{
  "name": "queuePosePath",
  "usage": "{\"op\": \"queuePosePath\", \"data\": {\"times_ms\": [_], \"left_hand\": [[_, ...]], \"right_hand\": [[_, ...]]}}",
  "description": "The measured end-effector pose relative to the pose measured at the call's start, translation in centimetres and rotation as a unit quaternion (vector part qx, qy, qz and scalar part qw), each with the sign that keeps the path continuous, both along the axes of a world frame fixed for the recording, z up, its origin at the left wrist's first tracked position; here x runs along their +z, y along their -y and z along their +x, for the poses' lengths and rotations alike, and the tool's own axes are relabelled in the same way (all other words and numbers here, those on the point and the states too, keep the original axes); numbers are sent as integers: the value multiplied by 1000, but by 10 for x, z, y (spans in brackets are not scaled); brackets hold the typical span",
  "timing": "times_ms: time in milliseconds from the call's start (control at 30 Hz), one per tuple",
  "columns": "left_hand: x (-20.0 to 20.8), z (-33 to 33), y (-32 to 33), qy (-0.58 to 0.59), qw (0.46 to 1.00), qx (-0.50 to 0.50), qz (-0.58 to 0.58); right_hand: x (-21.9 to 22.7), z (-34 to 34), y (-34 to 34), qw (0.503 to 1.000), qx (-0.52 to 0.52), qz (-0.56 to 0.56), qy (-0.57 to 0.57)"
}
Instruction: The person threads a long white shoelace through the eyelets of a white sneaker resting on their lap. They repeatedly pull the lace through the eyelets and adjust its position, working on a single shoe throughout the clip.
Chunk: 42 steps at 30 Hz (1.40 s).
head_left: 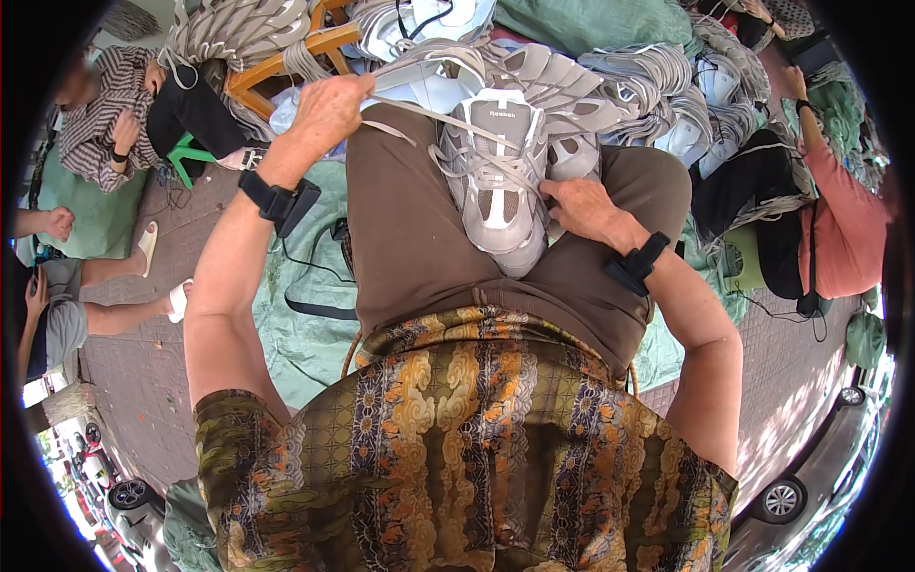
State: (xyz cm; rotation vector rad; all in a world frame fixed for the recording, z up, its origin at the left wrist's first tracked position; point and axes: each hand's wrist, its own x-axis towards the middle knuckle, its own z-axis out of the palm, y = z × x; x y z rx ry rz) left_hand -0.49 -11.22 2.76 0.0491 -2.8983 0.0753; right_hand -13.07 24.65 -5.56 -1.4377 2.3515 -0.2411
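Note:
A grey and white sneaker (497, 205) rests between my thighs, its toe toward me and its tongue facing up. Beige lace crosses its upper. My left hand (330, 107) is closed on a length of the shoelace (419, 108), drawn out taut to the left of the shoe. At the shoe's right side, my right hand (583, 207) has its thumb and fingers pinched by the lacing edge; what they hold is too small to make out. Part of another grey sneaker (575, 155) shows just beyond my right hand.
Piles of grey shoe uppers (637, 88) lie ahead of my knees, by a wooden stool (286, 65). Green sheeting (310, 348) covers the paving beneath me. People sit at left and right, one in a striped shirt (107, 100), one in a pink top (843, 219).

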Motion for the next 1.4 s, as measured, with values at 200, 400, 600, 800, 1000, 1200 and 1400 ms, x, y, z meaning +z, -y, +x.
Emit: {"op": "queuePosePath", "data": {"times_ms": [200, 400, 600, 800, 1000, 1200, 1400], "left_hand": [[-6, 17, 7, 30, 999, 33, 30], [-3, 21, 8, 47, 998, 39, 29], [-8, 35, 29, 36, 997, 65, 20], [-13, 57, 53, 44, 994, 95, 22], [-8, 73, 80, 45, 989, 138, 2], [11, 104, 112, 47, 982, 181, -8], [29, 135, 133, 49, 981, 189, -16]], "right_hand": [[-3, -3, 2, 998, 22, 12, -61], [42, -12, -8, 987, -52, -152, -2], [53, -24, -5, 913, -143, -223, 311], [45, -36, 11, 863, -119, -196, 451], [40, -27, 20, 875, -122, -167, 437], [25, -22, 39, 881, -161, -164, 414], [17, -20, 45, 867, -174, -197, 424]]}}
